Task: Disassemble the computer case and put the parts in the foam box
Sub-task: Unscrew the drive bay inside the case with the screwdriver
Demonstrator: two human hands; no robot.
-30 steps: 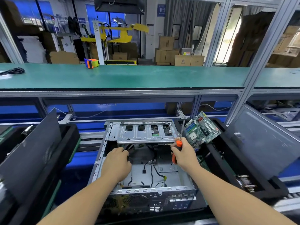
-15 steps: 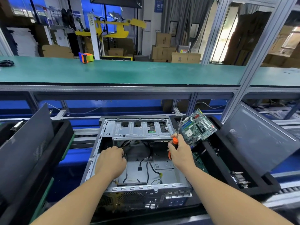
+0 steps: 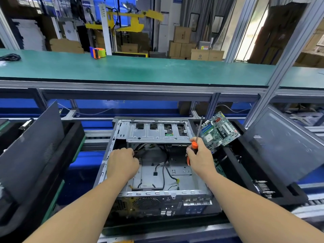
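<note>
While the open grey sheet-metal computer case lay on its side at the six o'clock edge of the view, its port panel nearest the person, both hands worked inside it. The left hand was curled at the nine o'clock side of the cavity, fingers bent down among the black cables; whether it actually gripped one could not be told. The right hand was closed round an orange-handled screwdriver, its thin shaft pointing up toward twelve o'clock.

The case looked stiff and fairly heavy, with thin folded edges likely to be sharp, so it would best be taken by the rolled rims or the silver drive cage at its far end. The loose cables would be limp and light, and safer pulled by their plugs than by the wire.

Just past the right hand, at two o'clock, a green motherboard leaned tilted in the black foam box that stood beside the case. That board would be light but fragile, best held by its bare edges. A dark grey perforated side panel leaned at three o'clock, and another dark panel stood in a second black foam box at nine o'clock. Farther off, at twelve o'clock, ran the long green desk with an orange and blue tape dispenser on it.
</note>
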